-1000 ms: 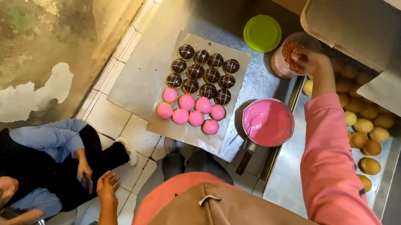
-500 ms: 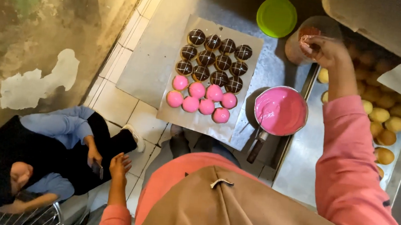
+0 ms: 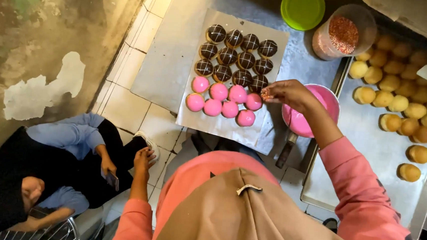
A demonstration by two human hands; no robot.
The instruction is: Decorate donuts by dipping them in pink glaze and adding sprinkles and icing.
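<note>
My right hand (image 3: 286, 94) hovers over the right end of the pink glazed balls (image 3: 223, 99), fingers pinched on a bit of red sprinkles. The balls lie on a sheet of paper (image 3: 225, 126) below several chocolate balls with white lines (image 3: 238, 57). Just right of the hand stands a small pot of pink glaze (image 3: 325, 100) with a dark handle. A clear tub of sprinkles (image 3: 344, 33) stands open at the top. My left hand (image 3: 143, 158) hangs low at my side, fingers loosely apart, holding nothing.
A metal tray (image 3: 371, 161) on the right holds several plain golden balls (image 3: 400, 98). A green lid (image 3: 302, 9) lies beside the tub. A person in blue and black (image 3: 65, 160) sits on the tiled floor at the lower left with a phone in hand.
My right hand left the sprinkle tub at the top right and came down-left to the pink balls with a pinch of sprinkles. The view shifted a little.
</note>
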